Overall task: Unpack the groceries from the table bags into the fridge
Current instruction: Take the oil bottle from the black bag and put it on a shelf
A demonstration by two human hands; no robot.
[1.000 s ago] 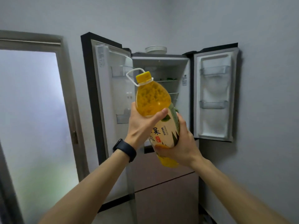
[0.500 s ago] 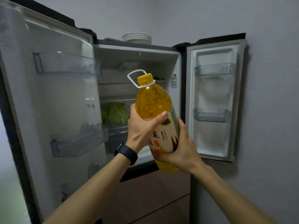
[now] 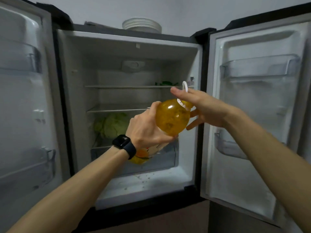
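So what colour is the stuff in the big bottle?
Golden yellow-orange; the bottle shows best in the head view.

1 bottle (image 3: 171,118). 2 hands: left hand (image 3: 144,130), right hand (image 3: 205,110). 1 watch (image 3: 124,145). 1 fridge (image 3: 131,52), 2 open doors: left door (image 3: 20,101), right door (image 3: 252,111). 2 glass shelves (image 3: 127,87) visible inside. 1 cabbage (image 3: 112,125). 1 stack of plates (image 3: 142,25); plate count unreadable.

You have a cabbage (image 3: 112,126) on the fridge's (image 3: 131,52) lower shelf (image 3: 101,147), greens (image 3: 166,83) on the top shelf (image 3: 121,87), plates (image 3: 142,25) on its roof
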